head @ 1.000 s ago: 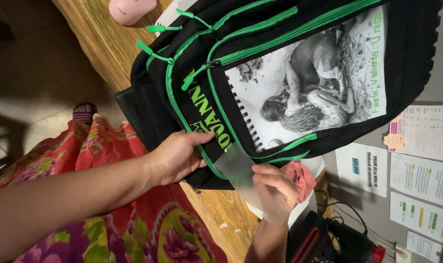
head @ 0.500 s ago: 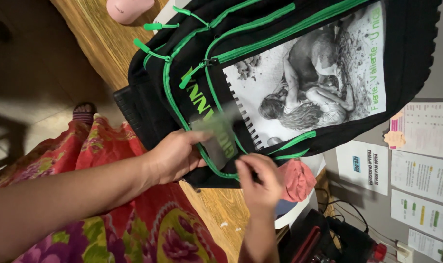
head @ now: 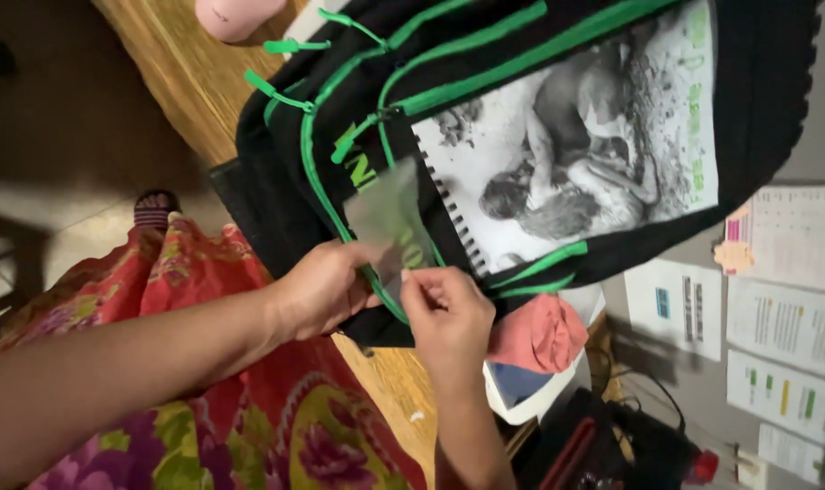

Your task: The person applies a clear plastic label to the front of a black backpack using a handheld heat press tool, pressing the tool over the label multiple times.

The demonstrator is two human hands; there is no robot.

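- While the right hand [head: 449, 313] pinched the lower edge of a thin translucent plastic sheet [head: 385, 220], the left hand [head: 326, 289] gripped the backpack [head: 557, 118] beside it.
- The sheet lay against the backpack's front, covering green lettering.
- Black fabric, green zippers, a glossy grey photo panel.
- A pink cloth [head: 541, 332] and the wooden bench [head: 172, 63] lay around.

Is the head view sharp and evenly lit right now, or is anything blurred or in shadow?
Head view: the backpack and its printed picture are sharp and well lit; the translucent film looks hazy, softening the green lettering beneath; the left hand and right hand are slightly soft; the floor at left lies in deep shadow.
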